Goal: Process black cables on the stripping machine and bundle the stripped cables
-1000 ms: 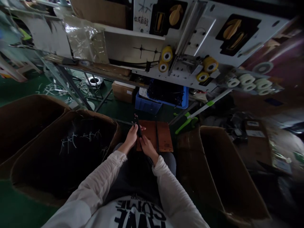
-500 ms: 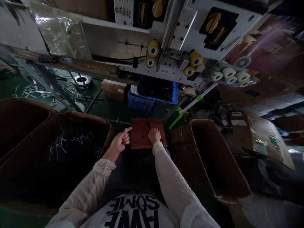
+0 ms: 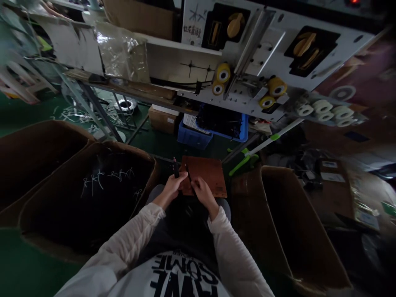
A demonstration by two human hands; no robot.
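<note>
My left hand (image 3: 172,187) is closed with its thumb on top, and a slim black bundle (image 3: 175,167) with small pinkish tips sticks up from it. My right hand (image 3: 202,193) is closed around a thin black strip (image 3: 188,170), whose upper end leans toward the left thumb. Both hands are close together at the left and front of a reddish-brown wooden board (image 3: 210,173) above my lap. The exact kind of the black pieces is too dark to make out.
To the left stands a cardboard box (image 3: 150,165) with dark contents and white ties. Another cardboard box (image 3: 266,206) stands on the right. Ahead are a machine with yellow rollers (image 3: 223,73), a blue bin (image 3: 194,139) and a green-footed stand (image 3: 244,161).
My right hand has come off the board toward my left hand, bringing the black strip with it. My left thumb now points toward the strip. The view has shifted, showing more on the left.
</note>
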